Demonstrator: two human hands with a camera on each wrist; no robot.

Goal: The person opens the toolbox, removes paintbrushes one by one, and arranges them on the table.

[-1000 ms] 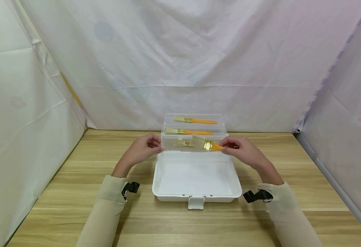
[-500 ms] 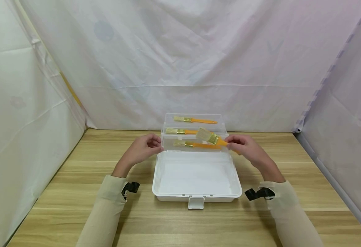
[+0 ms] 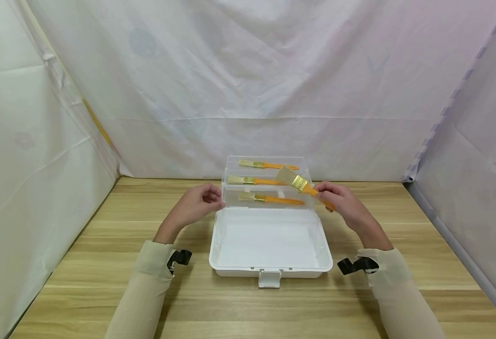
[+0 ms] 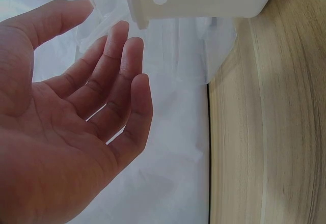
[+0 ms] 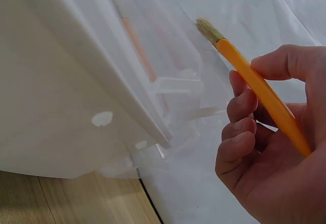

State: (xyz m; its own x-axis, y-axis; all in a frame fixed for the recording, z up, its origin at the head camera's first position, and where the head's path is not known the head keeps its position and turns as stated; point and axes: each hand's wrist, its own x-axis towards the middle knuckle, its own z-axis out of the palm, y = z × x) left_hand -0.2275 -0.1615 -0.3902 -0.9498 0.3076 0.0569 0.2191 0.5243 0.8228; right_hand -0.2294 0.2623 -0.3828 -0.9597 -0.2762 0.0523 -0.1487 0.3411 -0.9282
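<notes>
Paintbrush (image 3: pixel 300 184), flat, orange-handled, pinched in right hand (image 3: pixel 347 206) near far-right corner of white plastic box (image 3: pixel 235 272); relaxed, empty left hand (image 3: pixel 194 205) near far-left.

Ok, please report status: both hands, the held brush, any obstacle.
Right hand gripping wide brush, raised by clear tiers. Left hand empty beside them, contact unclear. Three narrower brushes in tiers. No obstacle visible.

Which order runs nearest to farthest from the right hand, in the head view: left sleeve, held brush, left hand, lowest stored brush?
1. Held brush: in the right hand.
2. Lowest stored brush: just left of that hand.
3. Left hand: left of the box.
4. Left sleeve: farther left, lower down.
</notes>
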